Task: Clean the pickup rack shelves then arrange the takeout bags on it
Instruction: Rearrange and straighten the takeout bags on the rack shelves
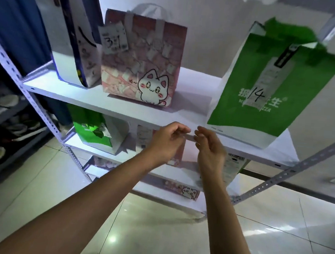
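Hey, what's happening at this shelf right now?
A person stands at a white pickup rack with takeout bags already set on it. The upper shelf in view holds a blue and white bag, a pink cat bag tagged 37 and a green bag marked 14; more bags sit on the shelves below. Both hands meet at the shelf's front edge, the left hand and right hand pinching something small between them; what it is cannot be told.
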Demonstrator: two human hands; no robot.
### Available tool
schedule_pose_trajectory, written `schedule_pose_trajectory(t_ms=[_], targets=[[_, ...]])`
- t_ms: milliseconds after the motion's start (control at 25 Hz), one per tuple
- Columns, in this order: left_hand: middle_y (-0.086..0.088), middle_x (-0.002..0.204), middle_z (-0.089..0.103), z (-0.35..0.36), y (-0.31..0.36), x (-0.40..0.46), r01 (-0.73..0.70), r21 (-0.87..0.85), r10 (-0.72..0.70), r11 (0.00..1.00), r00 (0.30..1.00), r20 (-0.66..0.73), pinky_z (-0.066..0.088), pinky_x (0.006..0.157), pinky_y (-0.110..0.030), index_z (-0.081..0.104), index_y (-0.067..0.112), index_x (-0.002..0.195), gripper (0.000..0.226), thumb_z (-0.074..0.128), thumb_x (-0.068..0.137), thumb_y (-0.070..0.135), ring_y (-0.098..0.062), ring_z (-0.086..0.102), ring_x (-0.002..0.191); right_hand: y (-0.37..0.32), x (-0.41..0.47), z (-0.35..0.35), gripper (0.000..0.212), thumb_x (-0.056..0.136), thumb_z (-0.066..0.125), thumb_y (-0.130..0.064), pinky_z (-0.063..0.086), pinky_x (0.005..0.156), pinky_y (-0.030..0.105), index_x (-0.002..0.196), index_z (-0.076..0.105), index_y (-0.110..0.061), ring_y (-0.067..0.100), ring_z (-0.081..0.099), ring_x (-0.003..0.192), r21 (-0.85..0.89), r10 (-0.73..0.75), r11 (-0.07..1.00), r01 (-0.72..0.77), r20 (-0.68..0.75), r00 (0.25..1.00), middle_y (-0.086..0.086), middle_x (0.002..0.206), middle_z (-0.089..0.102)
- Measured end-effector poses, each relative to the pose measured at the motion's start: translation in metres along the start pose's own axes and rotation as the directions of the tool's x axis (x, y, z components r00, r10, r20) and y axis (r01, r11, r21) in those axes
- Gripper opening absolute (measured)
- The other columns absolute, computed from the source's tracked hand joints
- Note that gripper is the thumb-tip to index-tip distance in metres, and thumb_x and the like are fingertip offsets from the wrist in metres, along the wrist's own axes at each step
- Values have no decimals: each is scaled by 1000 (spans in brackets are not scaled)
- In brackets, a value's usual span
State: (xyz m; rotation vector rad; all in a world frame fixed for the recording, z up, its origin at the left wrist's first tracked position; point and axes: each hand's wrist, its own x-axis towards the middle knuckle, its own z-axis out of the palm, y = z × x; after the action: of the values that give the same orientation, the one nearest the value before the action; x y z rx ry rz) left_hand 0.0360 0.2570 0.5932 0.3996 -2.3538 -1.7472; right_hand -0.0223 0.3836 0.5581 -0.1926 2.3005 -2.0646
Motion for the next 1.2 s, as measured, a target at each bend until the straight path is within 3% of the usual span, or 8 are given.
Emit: schedule_pose_trajectory(t_ms=[120,320,560,720,840,1000,1080,1200], targets=[[7,119,68,-41,10,1,-55,20,56,998,996,-74,49,95,-21,67,22,115,29,51,96,7,-7,61,114,-25,7,36,23,103,53,-13,58,95,39,117,69,-22,13,71,104,24,-34,999,33,64,997,-5,108,74],[23,105,68,-114,7,6,-93,-5,91,996,987,-136,49,95,-24,66,36,99,33,53,92,7,7,60,103,-56,4,98,19,102,55,-12,57,87,28,108,71,-22,16,71,100,88,-95,992,86,100,990,-4,102,75],[12,116,67,-189,-7,29,-98,-11,95,995,984,-151,49,98,-25,64,25,116,27,53,96,10,4,59,106,-80,6,153,15,99,61,-17,59,90,33,106,72,-25,14,71,101,51,-75,996,75,-10,997,-7,106,75],[7,126,57,-224,-6,52,-141,-45,122,989,951,-285,46,72,-6,51,22,131,35,51,98,12,2,57,99,-90,14,177,24,102,54,-19,57,93,34,123,64,-21,19,67,110,-64,-53,997,45,-129,990,0,121,69],[6,122,49,-240,-8,74,-105,4,99,994,924,-370,42,83,-22,46,23,136,41,52,96,17,-11,52,102,-92,23,183,36,99,54,-26,54,97,43,135,52,-29,19,63,114,-104,-17,995,-8,-231,973,-2,130,63],[1,121,50,-242,-19,94,-45,41,56,998,939,-339,46,91,-38,46,22,135,43,53,93,18,-18,52,105,-90,39,169,65,95,58,-38,46,103,44,153,28,-35,23,48,133,-264,87,956,-132,-178,980,1,152,41],[-2,124,53,-240,-24,101,-36,21,40,999,953,-300,51,95,-45,48,21,133,41,53,92,14,-23,56,108,-84,43,164,68,92,60,-41,44,109,49,152,29,-36,25,49,134,-312,122,938,-152,-112,986,-1,150,46],[-4,133,55,-239,-25,107,-38,-21,32,999,972,-232,51,96,-43,45,19,137,44,53,94,12,-23,58,112,-75,45,162,62,84,63,-46,47,106,50,141,40,-42,21,56,125,-332,132,930,-160,-106,986,-15,128,55]])
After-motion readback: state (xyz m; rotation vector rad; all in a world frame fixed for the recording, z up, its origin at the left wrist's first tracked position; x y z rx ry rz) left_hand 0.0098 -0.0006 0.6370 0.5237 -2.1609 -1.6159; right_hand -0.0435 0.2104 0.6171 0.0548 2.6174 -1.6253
